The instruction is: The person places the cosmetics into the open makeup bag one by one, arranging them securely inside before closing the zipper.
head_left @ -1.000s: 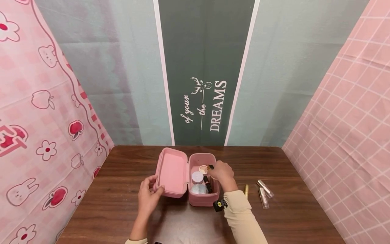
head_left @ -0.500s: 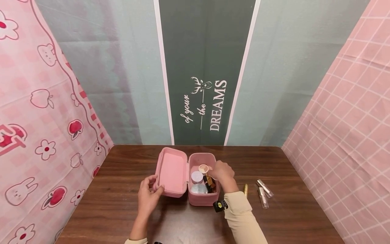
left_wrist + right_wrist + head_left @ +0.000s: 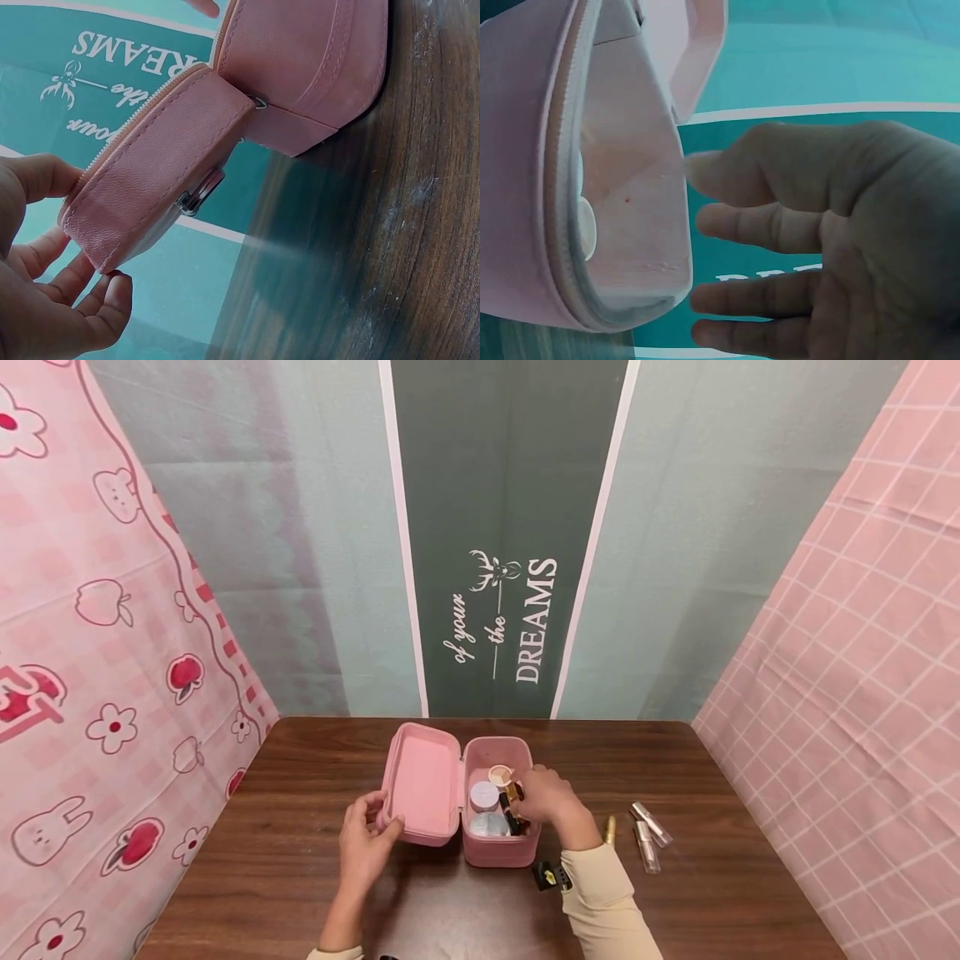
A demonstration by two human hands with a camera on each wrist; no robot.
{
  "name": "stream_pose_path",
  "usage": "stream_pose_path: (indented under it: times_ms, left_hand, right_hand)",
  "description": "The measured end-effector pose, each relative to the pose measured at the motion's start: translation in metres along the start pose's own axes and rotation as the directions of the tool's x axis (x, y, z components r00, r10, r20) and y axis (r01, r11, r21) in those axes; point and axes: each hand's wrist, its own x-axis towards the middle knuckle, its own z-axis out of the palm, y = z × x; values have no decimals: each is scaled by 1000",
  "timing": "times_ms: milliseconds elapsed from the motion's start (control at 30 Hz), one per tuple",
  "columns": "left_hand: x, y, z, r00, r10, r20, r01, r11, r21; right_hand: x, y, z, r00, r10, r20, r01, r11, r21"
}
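A pink zippered cosmetic case (image 3: 498, 852) stands with its lid (image 3: 423, 781) swung out to the left. My left hand (image 3: 365, 847) grips the lid's near left corner; in the left wrist view the thumb (image 3: 49, 178) lies on its zipper edge and the fingers are beneath. Over the case's right rim is my right hand (image 3: 551, 797), its fingers fairly straight with nothing between them in the right wrist view. Inside lie a round tan compact (image 3: 500, 776), a round white container (image 3: 484, 796), a silvery round item (image 3: 489, 824), a black tube (image 3: 510, 817) and a gold item (image 3: 515, 791), partly hidden.
To the right on the wooden table (image 3: 720, 893) lie a gold tube (image 3: 611, 829) and two clear-and-gold tubes, one (image 3: 652, 824) behind the other (image 3: 647, 847). A printed curtain (image 3: 495, 527) hangs behind the table, with pink cloths (image 3: 825, 693) at the sides.
The gold-and-black item in my right hand has gone down into the case and been let go. My right hand has since shifted slightly right and nearer. My left hand stays put.
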Motion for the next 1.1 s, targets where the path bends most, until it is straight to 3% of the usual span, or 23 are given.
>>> stream_pose_path:
  times_ms: [500,833,1100]
  left_hand:
    - [0,1,-1,1000,-9,11,9,1000,7]
    - [0,0,-1,1000,-14,8,14,1000,15]
    - [-1,-1,-2,1000,-14,14,14,1000,9]
  right_hand:
    - [-12,6,9,1000,3,-21,-3,999,34]
    - [-39,32,9,993,39,-108,-32,997,67]
    - [-49,53,9,991,71,-111,-66,997,45]
